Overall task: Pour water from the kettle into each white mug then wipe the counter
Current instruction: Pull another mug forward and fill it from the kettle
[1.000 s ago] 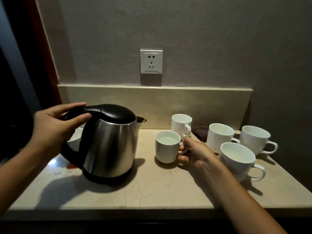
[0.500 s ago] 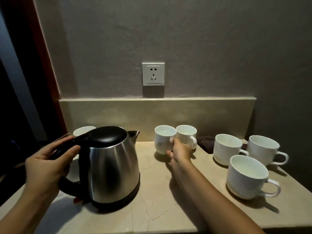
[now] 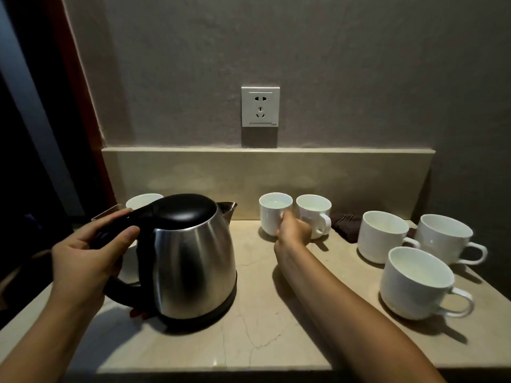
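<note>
Dim beige marble counter (image 3: pixel 276 327) held the heavy-looking stainless steel kettle (image 3: pixel 190 261), the left hand (image 3: pixel 83 261) curled round its black handle, the sensible hold, while the right hand (image 3: pixel 293 230) closed on a breakable small white mug (image 3: pixel 273 211) at the backsplash.

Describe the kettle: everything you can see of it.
The kettle stands upright on the left part of the marble-look counter. Its body looks like brushed stainless steel, wider at the bottom, with a black lid, a black handle on its left side, a dark band around its base and a short spout pointing right, toward the mugs. The lid is shut. The left hand grips the handle from the top. Nothing else visibly touches it; a white mug sits behind it.
</note>
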Demonstrator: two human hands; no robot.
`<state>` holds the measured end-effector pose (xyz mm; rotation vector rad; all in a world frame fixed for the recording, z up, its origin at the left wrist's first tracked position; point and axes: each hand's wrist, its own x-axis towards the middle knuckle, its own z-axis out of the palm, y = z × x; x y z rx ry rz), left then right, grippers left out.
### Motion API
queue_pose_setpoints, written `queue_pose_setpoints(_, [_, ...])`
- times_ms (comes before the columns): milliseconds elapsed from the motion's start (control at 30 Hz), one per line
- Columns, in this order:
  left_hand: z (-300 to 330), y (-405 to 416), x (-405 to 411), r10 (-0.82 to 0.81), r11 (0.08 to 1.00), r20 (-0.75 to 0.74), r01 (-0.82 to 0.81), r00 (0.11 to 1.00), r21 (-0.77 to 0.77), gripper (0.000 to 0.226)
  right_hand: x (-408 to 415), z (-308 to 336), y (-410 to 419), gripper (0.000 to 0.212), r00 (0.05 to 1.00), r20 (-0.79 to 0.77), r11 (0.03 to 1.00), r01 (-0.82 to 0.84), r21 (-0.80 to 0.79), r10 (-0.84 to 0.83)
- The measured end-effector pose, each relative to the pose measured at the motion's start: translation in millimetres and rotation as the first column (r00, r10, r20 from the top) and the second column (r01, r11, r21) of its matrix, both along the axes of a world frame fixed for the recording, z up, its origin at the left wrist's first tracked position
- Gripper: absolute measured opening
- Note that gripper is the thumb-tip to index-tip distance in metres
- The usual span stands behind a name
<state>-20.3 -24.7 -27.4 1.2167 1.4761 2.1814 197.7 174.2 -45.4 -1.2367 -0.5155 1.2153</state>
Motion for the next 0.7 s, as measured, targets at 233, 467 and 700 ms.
queue_pose_setpoints(233, [2.2, -1.9, 2.0, -0.018, 1.0, 0.008, 0.018, 1.0, 0.009, 0.047, -2.7, -14.3, 8.8, 0.025, 0.999, 0.037, 1.0, 0.008, -0.013, -0.008])
queue_pose_setpoints(467, [5.6, -4.5, 6.0, -0.019, 1.0, 0.023, 0.019, 1.0, -0.007, 0.046, -5.1, -18.0, 15.3, 0.03, 0.999, 0.034, 1.0, 0.016, 0.002, -0.016])
queue_pose_setpoints(700, [1.8, -0.3, 0.3, -0.016, 1.0, 0.025, 0.017, 1.0, -0.018, 0.033, -5.3, -18.7, 19.0, 0.033, 0.999, 0.03, 1.0, -0.022, 0.002, 0.022])
